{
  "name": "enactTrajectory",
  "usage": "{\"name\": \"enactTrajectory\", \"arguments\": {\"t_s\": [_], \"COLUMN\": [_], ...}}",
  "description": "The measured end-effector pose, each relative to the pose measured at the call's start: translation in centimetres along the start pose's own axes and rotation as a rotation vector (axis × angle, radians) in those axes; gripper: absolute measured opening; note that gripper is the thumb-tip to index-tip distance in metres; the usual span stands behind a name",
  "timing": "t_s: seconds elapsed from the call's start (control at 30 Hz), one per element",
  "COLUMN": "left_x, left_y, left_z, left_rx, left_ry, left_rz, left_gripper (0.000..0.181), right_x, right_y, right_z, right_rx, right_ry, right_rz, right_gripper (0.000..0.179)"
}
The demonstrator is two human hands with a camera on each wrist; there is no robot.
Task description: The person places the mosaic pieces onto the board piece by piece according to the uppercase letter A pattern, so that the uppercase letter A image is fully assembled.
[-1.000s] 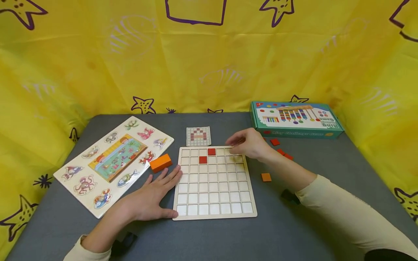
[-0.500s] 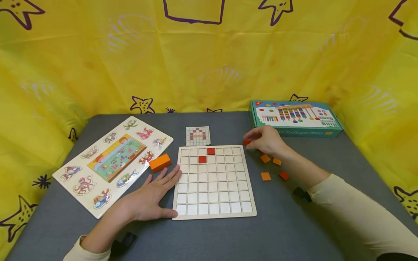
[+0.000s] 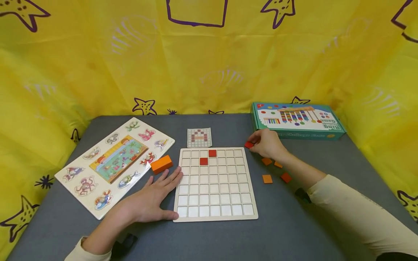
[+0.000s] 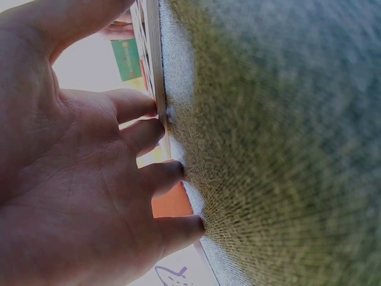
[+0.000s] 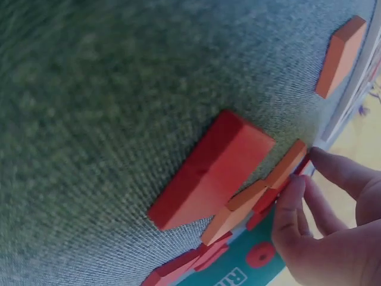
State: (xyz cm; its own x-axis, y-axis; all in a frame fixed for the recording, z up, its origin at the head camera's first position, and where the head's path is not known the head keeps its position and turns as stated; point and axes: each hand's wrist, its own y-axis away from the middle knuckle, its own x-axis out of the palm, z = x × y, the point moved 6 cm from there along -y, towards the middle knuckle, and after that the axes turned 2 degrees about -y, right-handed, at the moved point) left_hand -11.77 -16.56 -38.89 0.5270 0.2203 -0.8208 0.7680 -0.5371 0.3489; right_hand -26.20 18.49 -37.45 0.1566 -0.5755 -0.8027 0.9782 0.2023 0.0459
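My left hand (image 3: pixel 147 199) lies spread along the left edge of a wooden grid board (image 3: pixel 213 188), its thumb at the near corner. In the left wrist view its fingertips (image 4: pixel 172 170) reach down to the tabletop and the board's side. Two red square tiles sit in the board's far rows, one (image 3: pixel 212 153) and another (image 3: pixel 204 161). Just off the board's far right corner, my right hand (image 3: pixel 268 144) pinches a red tile (image 3: pixel 249 144) between thumb and fingers. Loose beside that hand are orange tiles (image 3: pixel 267 179) and a red tile (image 3: pixel 286 177).
A small printed pattern card (image 3: pixel 199 137) lies behind the board. To the left is an animal peg puzzle (image 3: pixel 76 185), with an orange block (image 3: pixel 161 164) overlapping its edge. A green Ring Challenge Game box (image 3: pixel 298 133) stands at the back right. Yellow cloth surrounds the table.
My right hand has moved right from over the board's far corner to the loose tiles, where it now pinches a red one. My left hand has stayed at the board's edge.
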Motion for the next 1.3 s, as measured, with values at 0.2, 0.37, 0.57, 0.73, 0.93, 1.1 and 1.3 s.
{"name": "enactTrajectory", "arguments": {"t_s": [0.2, 0.37, 0.57, 0.73, 0.93, 1.1, 1.3], "left_x": [0.07, 0.05, 0.03, 0.01, 0.03, 0.07, 0.11], "left_y": [0.05, 0.04, -0.01, 0.0, 0.0, -0.04, -0.1], "left_z": [0.01, 0.04, 0.07, 0.06, 0.09, 0.15, 0.18], "left_rx": [-0.001, -0.001, 0.002, 0.0, -0.003, -0.009, -0.01], "left_ry": [0.002, 0.001, -0.004, -0.002, 0.004, 0.004, 0.001], "left_rz": [0.002, 0.005, 0.007, 0.008, 0.013, 0.017, 0.017], "left_gripper": [0.114, 0.113, 0.113, 0.113, 0.113, 0.113, 0.114], "right_x": [0.25, 0.23, 0.02, -0.09, -0.35, -0.6, -0.69], "right_y": [-0.07, -0.14, -0.12, -0.03, 0.06, 0.2, 0.21], "right_z": [0.03, 0.11, 0.15, 0.07, 0.1, 0.21, 0.12], "right_rx": [-0.007, -0.007, -0.013, 0.006, 0.013, 0.019, 0.033], "right_ry": [0.015, 0.021, 0.021, 0.009, 0.001, -0.01, -0.044], "right_rz": [-0.002, -0.002, -0.007, 0.008, 0.021, 0.031, 0.035], "right_gripper": [0.022, 0.021, 0.024, 0.025, 0.026, 0.027, 0.025]}}
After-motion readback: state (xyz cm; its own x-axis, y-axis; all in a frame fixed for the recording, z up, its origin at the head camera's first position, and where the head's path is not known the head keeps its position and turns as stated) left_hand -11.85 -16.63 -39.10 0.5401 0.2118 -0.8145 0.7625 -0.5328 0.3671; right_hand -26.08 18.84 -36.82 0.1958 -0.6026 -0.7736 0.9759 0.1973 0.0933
